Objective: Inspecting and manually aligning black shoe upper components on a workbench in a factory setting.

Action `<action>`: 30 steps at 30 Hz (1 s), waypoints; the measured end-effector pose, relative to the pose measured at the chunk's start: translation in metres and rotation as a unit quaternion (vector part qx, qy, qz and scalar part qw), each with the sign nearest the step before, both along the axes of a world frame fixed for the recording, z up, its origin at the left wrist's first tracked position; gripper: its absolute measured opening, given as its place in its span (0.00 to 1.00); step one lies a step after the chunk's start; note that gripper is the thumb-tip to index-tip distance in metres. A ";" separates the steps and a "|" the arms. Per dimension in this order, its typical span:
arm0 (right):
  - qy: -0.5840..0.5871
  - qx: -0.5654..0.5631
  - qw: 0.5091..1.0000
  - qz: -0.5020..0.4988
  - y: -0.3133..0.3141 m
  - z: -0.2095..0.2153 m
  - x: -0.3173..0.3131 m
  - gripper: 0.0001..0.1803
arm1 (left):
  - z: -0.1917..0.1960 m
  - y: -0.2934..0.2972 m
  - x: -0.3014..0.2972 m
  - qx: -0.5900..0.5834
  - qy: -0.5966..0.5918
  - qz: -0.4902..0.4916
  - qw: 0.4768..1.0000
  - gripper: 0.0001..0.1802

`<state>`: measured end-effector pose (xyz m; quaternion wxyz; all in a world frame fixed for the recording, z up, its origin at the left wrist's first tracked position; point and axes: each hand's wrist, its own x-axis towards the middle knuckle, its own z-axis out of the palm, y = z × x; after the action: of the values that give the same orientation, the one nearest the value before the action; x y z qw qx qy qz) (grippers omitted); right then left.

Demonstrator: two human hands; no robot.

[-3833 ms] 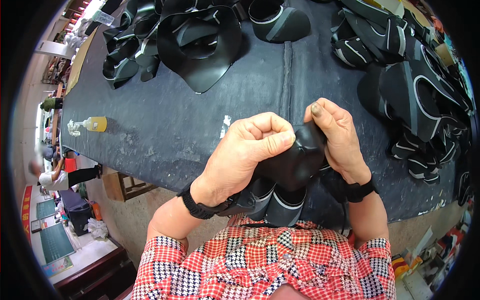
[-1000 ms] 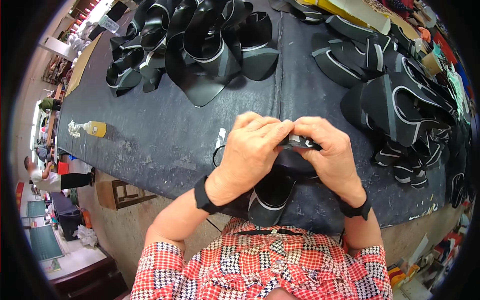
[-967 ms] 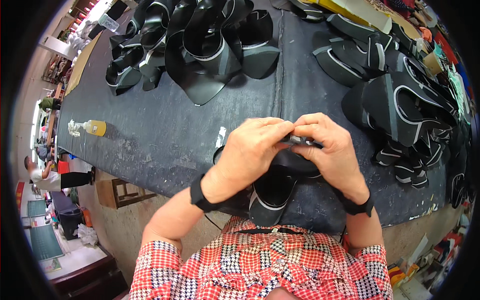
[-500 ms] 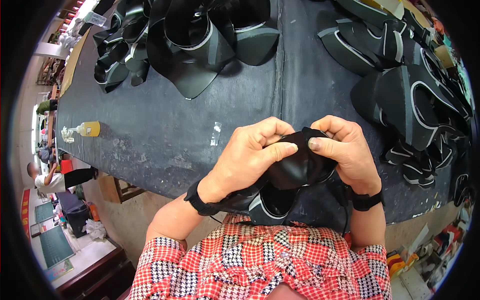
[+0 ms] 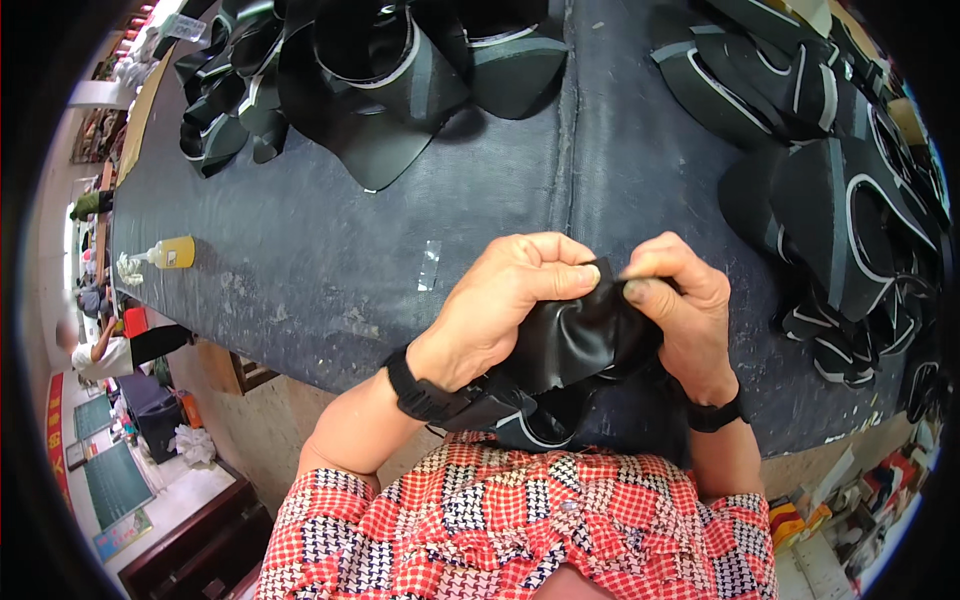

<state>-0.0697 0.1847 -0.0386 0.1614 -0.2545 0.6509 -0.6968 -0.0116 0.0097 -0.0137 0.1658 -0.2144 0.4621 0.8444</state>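
Note:
A glossy black piece of flexible sheet material (image 5: 570,345) with light grey curved edging hangs between my hands at the near edge of the table. My left hand (image 5: 510,295) pinches its top edge between thumb and bent forefinger. Just to the right, my right hand (image 5: 685,305) has thumb and forefinger pressed together at the same edge; the exact grip there is partly hidden. The lower part of the piece, with its grey-edged opening, droops toward my checked shirt. Black bands circle both my wrists.
The dark table (image 5: 280,240) carries heaps of similar black pieces (image 5: 385,110) at the far left and more pieces (image 5: 840,220) along the right. A bottle of yellow liquid (image 5: 175,252) lies at the left. Clear tape (image 5: 429,266) sticks to the surface. A person (image 5: 105,350) is beyond the left side.
My thumbs have moved apart, the right one drawing slightly rightward. The top of the black piece is now stretched and creased between my hands. The view has shifted a little.

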 end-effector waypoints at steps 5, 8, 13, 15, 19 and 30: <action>0.078 0.099 0.985 0.115 0.004 0.010 -0.017 0.05 | 0.000 0.002 0.001 -0.057 -0.043 -0.051 0.996 0.05; 0.103 0.142 0.979 0.101 0.009 0.011 -0.018 0.05 | 0.012 0.009 0.005 -0.202 -0.009 -0.067 0.977 0.06; 0.130 0.165 0.973 0.099 0.007 0.018 -0.018 0.05 | 0.014 0.009 0.010 -0.217 -0.007 -0.068 0.974 0.07; 0.123 0.158 0.975 0.097 0.006 0.020 -0.018 0.04 | 0.016 0.011 0.010 -0.247 0.016 -0.071 0.966 0.07; 0.090 0.167 0.977 0.102 0.005 0.027 -0.019 0.04 | 0.019 0.016 0.014 -0.363 0.083 -0.064 0.926 0.07; 0.050 0.201 0.971 0.119 0.001 0.037 -0.020 0.05 | 0.023 0.016 0.012 -0.436 0.122 -0.094 0.887 0.06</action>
<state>-0.0899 0.1862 -0.0014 0.2581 -0.3272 0.7496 -0.5141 0.0007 0.0254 0.0095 0.0768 -0.1157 0.8185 0.5575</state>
